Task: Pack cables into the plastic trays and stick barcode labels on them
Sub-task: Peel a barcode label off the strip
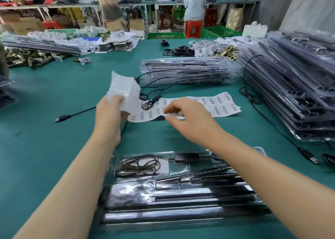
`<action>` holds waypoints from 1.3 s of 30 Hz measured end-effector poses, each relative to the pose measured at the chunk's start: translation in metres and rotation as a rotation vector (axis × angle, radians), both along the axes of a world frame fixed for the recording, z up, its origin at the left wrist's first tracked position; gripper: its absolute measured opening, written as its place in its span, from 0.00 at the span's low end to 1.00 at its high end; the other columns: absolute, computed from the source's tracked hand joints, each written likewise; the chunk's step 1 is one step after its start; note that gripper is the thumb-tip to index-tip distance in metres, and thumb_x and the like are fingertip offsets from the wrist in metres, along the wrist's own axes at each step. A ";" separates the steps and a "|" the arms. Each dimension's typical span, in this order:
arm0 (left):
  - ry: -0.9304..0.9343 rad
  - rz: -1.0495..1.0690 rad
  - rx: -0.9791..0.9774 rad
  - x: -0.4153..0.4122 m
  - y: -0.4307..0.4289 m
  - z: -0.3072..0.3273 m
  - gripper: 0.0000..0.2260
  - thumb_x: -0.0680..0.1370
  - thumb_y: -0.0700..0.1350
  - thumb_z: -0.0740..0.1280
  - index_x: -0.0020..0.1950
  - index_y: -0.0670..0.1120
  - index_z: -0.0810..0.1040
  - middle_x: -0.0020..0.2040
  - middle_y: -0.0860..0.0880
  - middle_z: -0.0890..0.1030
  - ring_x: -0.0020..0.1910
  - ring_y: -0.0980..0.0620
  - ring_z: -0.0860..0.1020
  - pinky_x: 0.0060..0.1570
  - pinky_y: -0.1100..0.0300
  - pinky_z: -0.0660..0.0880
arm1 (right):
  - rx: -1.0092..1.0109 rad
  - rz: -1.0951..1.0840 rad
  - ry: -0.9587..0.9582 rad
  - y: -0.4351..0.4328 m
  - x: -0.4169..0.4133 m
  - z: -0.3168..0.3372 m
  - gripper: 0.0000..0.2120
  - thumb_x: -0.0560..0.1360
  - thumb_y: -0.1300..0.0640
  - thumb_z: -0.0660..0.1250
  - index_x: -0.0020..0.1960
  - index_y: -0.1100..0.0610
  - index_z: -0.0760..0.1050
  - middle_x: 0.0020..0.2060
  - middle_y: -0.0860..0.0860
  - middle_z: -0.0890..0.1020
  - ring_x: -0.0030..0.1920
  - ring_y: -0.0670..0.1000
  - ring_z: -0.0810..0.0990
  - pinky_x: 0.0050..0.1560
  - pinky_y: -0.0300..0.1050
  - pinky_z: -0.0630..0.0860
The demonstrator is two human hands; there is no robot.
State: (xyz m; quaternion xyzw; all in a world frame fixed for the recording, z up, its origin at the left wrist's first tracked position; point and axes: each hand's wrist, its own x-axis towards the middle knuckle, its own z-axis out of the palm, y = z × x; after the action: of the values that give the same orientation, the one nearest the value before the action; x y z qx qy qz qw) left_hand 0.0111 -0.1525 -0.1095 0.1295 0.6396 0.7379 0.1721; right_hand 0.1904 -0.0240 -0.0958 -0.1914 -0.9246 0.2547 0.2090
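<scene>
A clear plastic tray (181, 202) lies at the near edge of the green table (54, 93), holding a coiled black cable (141, 163), an adapter and dark rods. Beyond it stretches a strip of barcode labels (217, 104). My left hand (108, 111) grips the folded white end of that label strip (125, 91) and lifts it off the table. My right hand (183, 115) rests on the strip's near edge, its fingers curled and pinching at a label. A loose coiled cable (149, 103) lies on the strip between my hands.
Stacks of filled clear trays stand at the right (290, 86) and behind the labels (186, 70). Loose black USB cables lie at the left (62, 118) and right (308, 156). Brass hardware (23, 57) is heaped at the far left. People stand at benches behind.
</scene>
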 end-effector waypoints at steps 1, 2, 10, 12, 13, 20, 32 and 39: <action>-0.077 -0.017 0.059 -0.003 -0.005 -0.002 0.09 0.81 0.42 0.62 0.60 0.47 0.78 0.55 0.47 0.83 0.50 0.47 0.79 0.51 0.52 0.76 | 0.000 0.004 0.021 -0.002 -0.010 0.002 0.08 0.79 0.54 0.68 0.57 0.52 0.81 0.52 0.46 0.83 0.55 0.47 0.78 0.60 0.50 0.75; -0.116 -0.022 0.089 -0.006 -0.008 -0.004 0.11 0.83 0.40 0.61 0.64 0.46 0.77 0.60 0.46 0.83 0.54 0.47 0.80 0.54 0.51 0.77 | 0.001 0.009 0.044 -0.005 -0.021 0.004 0.09 0.79 0.54 0.68 0.58 0.52 0.81 0.52 0.47 0.83 0.55 0.48 0.79 0.60 0.50 0.75; -0.204 -0.078 0.216 -0.012 -0.016 -0.017 0.14 0.86 0.39 0.60 0.71 0.44 0.74 0.61 0.46 0.85 0.53 0.51 0.85 0.45 0.58 0.82 | 0.037 -0.045 0.066 -0.017 -0.104 0.001 0.10 0.77 0.49 0.72 0.57 0.51 0.83 0.53 0.46 0.86 0.55 0.50 0.83 0.57 0.51 0.78; -0.220 -0.086 0.241 -0.014 -0.019 -0.019 0.13 0.86 0.40 0.60 0.70 0.45 0.74 0.60 0.46 0.85 0.53 0.51 0.85 0.46 0.57 0.83 | 0.039 -0.071 0.086 -0.018 -0.114 -0.002 0.11 0.75 0.47 0.73 0.55 0.50 0.82 0.50 0.44 0.86 0.53 0.48 0.83 0.55 0.50 0.78; -0.212 -0.089 0.242 -0.015 -0.021 -0.020 0.13 0.86 0.40 0.60 0.70 0.45 0.75 0.60 0.46 0.85 0.55 0.50 0.85 0.48 0.56 0.83 | 0.037 -0.077 0.101 -0.019 -0.116 -0.003 0.11 0.75 0.46 0.74 0.54 0.49 0.82 0.49 0.43 0.86 0.52 0.47 0.83 0.54 0.49 0.79; 0.065 -0.179 0.139 -0.012 -0.023 -0.022 0.14 0.77 0.41 0.75 0.62 0.49 0.80 0.56 0.49 0.87 0.55 0.50 0.85 0.48 0.62 0.80 | 0.050 -0.086 0.112 -0.016 -0.117 -0.005 0.07 0.75 0.45 0.74 0.49 0.47 0.85 0.45 0.42 0.87 0.50 0.45 0.84 0.53 0.48 0.80; 0.050 -0.145 0.104 -0.016 -0.018 -0.028 0.14 0.78 0.39 0.73 0.62 0.48 0.80 0.55 0.51 0.87 0.54 0.50 0.86 0.45 0.60 0.81 | 0.098 -0.099 0.060 -0.011 -0.112 -0.002 0.06 0.75 0.50 0.70 0.46 0.47 0.85 0.42 0.42 0.86 0.48 0.46 0.82 0.52 0.46 0.77; 0.004 -0.075 0.143 -0.024 -0.024 -0.028 0.10 0.80 0.37 0.71 0.59 0.49 0.80 0.53 0.54 0.87 0.51 0.52 0.86 0.41 0.61 0.81 | -0.032 -0.175 0.062 0.002 -0.109 0.005 0.08 0.74 0.49 0.70 0.42 0.50 0.86 0.37 0.44 0.85 0.42 0.49 0.83 0.42 0.43 0.78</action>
State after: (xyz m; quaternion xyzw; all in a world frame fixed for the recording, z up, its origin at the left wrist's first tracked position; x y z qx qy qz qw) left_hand -0.0124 -0.1765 -0.1372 0.1669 0.5803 0.7746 0.1884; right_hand 0.0815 -0.0217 -0.0910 -0.2668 -0.8932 0.2559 0.2559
